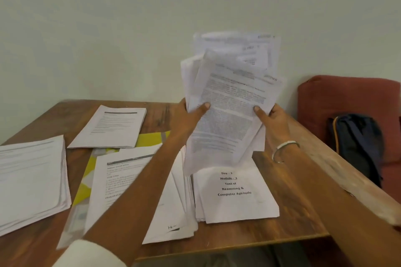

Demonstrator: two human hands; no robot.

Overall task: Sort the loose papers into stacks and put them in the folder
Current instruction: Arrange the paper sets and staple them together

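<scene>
My left hand (191, 115) and right hand (274, 118) grip an upright sheaf of loose papers (230, 97), long axis vertical, directly above the titled stack (235, 193).

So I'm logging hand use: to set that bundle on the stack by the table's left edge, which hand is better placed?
Probably left. Both hands grip the raised bundle, but the left hand is on the side toward that stack; the right hand would reach across.

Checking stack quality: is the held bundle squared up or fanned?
Fanned. The held bundle, gripped by left hand and right hand, shows staggered top edges and skewed sheets.
</scene>
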